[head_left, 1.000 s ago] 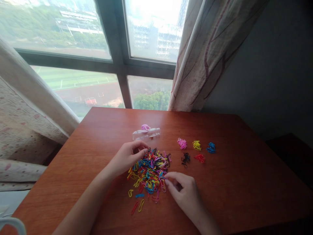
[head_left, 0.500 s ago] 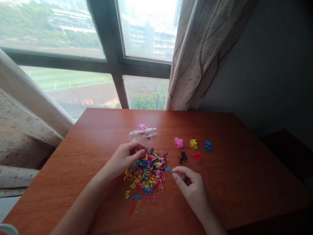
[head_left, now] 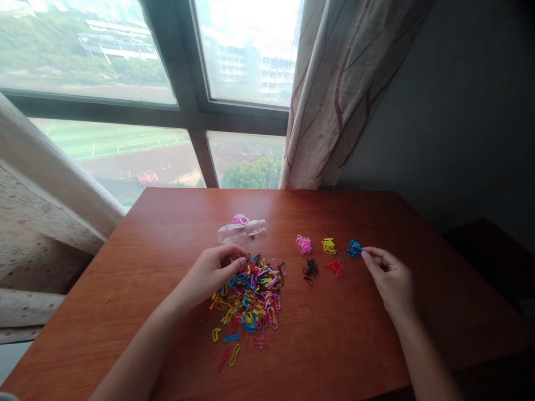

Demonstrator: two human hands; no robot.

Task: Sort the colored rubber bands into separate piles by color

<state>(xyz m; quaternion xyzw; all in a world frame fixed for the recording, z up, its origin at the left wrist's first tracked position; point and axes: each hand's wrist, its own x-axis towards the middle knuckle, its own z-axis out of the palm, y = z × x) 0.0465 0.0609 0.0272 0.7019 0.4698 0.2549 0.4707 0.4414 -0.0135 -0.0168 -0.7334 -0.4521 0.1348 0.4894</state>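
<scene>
A mixed heap of coloured rubber bands (head_left: 253, 295) lies on the wooden table. At its upper left edge is my left hand (head_left: 217, 272), thumb and fingertips drawn together; what they pinch, if anything, cannot be made out. My right hand (head_left: 390, 278) reaches to the small blue pile (head_left: 354, 249) at the right, its thumb and forefinger closed on a blue rubber band at the pile's edge. Beside this pile are small sorted piles: pink (head_left: 304, 244), yellow (head_left: 329, 245), black (head_left: 310, 269) and red (head_left: 335, 267).
Behind the heap lies a clear plastic container (head_left: 241, 231) with a pink lid or clip (head_left: 239, 219). Several loose bands, among them a yellow one (head_left: 234, 354), lie in front of the heap. A window and curtains (head_left: 309, 139) border the table's (head_left: 334, 334) far side.
My right hand has moved right and away from me, carrying a blue rubber band from beside the heap to the blue pile. My left hand has stayed at the heap. The view has shifted slightly.
</scene>
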